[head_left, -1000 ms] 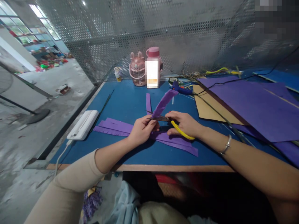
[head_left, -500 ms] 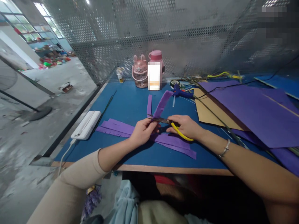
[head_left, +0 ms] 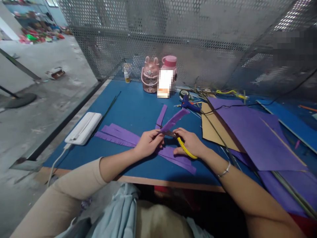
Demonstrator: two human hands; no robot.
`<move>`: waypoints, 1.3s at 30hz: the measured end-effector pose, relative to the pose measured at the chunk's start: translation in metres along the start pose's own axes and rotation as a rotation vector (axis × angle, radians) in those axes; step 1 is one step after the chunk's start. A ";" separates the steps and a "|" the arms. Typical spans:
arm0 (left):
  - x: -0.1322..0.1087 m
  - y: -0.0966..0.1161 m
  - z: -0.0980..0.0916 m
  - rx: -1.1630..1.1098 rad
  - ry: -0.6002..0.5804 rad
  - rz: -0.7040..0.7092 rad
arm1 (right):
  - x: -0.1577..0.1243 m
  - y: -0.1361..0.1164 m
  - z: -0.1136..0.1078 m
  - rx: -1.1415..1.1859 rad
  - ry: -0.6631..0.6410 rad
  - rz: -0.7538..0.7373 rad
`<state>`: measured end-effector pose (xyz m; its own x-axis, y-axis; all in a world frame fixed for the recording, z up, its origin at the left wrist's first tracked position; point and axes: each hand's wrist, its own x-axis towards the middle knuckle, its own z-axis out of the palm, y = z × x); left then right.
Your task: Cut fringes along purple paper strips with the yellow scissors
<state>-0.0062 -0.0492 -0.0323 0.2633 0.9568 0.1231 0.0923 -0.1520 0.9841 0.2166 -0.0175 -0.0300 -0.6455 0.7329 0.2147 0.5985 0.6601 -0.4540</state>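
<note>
My left hand (head_left: 149, 142) pinches the lower end of a purple paper strip (head_left: 176, 119), which slants up to the right. In my right hand (head_left: 190, 142) is a pair of scissors (head_left: 185, 148) with yellow handles. Their dark blades lie across the strip right beside my left fingertips, slightly apart. Another narrow purple strip (head_left: 161, 115) stretches away behind the blades. Under and beside my hands, more purple strips (head_left: 121, 133) lie on the blue tabletop (head_left: 133, 109), some with a fringed edge. Fingers partly hide where blades and paper meet.
A white power bank (head_left: 84, 128) with a cable sits at the left. At the back stand a small bottle (head_left: 126, 76), a pink bottle (head_left: 150, 77) and a lit phone (head_left: 165, 82). A blue glue gun (head_left: 189, 104) and purple sheets (head_left: 250, 132) are on the right.
The held strip leans further to the right and lower. Both hands stay close together with the scissors at the strip. The whole view has shifted a little.
</note>
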 end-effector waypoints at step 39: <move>0.010 0.006 -0.024 0.323 0.155 0.256 | 0.033 -0.009 0.003 0.155 -0.015 -0.107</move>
<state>-0.0263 -0.0342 -0.0216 0.1721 0.9003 0.3998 0.3445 -0.4353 0.8318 0.1889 0.0001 -0.0215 -0.7092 0.6565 0.2568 0.4463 0.7001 -0.5574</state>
